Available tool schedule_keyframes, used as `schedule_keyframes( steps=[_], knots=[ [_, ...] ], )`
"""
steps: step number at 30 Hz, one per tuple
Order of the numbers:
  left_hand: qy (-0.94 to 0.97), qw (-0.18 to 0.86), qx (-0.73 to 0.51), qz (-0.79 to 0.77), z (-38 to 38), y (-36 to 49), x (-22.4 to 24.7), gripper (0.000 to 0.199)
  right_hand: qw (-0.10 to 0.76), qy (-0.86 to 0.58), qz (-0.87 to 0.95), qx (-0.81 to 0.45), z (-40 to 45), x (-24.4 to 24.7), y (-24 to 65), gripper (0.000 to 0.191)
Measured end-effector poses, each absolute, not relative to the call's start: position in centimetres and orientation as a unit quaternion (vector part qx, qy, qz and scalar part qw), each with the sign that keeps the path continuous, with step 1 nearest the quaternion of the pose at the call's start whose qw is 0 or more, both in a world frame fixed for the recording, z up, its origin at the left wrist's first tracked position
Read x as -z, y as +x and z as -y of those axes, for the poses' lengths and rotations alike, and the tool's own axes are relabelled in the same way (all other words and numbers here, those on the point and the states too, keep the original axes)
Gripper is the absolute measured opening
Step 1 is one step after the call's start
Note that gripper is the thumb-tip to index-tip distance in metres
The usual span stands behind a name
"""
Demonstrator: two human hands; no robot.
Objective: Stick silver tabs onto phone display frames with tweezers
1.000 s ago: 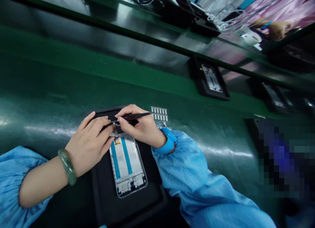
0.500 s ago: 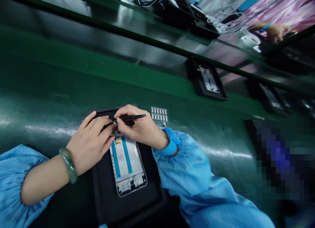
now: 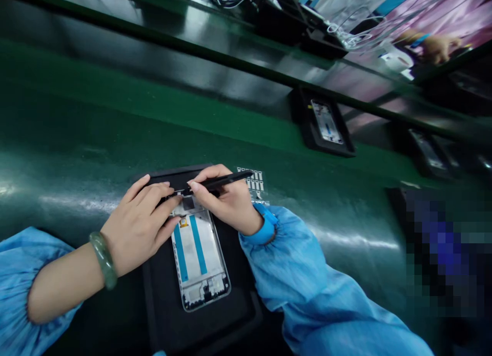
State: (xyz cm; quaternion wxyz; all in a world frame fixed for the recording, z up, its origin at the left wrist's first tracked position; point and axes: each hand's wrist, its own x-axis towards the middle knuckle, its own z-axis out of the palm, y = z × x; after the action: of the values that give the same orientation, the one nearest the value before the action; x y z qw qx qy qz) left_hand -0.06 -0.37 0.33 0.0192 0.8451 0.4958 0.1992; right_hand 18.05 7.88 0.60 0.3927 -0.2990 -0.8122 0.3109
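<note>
A silver phone frame (image 3: pixel 207 256) with two blue strips lies in a black tray (image 3: pixel 240 299). My left hand (image 3: pixel 140 220) is at the frame's upper left, thumb and fingertips closed on its edge. Black tweezers (image 3: pixel 230 179) are gripped in my right hand (image 3: pixel 230 202), their tips pointing left at the frame's top end. What the tips touch is too small to make out. Just behind my right hand lies a sheet of small white stickers (image 3: pixel 255 182), partly covered by the hand and the tweezers.
Further back on the green bench (image 3: pixel 115 125), another phone frame (image 3: pixel 326 121) sits in a black tray (image 3: pixel 307 133). A similar tray (image 3: pixel 418 151) stands farther right. Cables (image 3: pixel 353 36) and a co-worker's hand (image 3: pixel 436 47) are beyond the rail.
My right hand has shifted slightly right, and the tweezers now slope up more to the right. More of the frame's top end shows. My left hand has hardly moved.
</note>
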Motion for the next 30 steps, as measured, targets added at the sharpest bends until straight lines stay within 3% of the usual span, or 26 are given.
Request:
schedule_keyframes(
  steps=[30],
  knots=[
    [0.852,0.035,-0.198,-0.484,0.28,-0.30,-0.36,0.028,0.378,-0.279,0.838,-0.278,-7.56,-0.27,18.01,0.006]
  ],
)
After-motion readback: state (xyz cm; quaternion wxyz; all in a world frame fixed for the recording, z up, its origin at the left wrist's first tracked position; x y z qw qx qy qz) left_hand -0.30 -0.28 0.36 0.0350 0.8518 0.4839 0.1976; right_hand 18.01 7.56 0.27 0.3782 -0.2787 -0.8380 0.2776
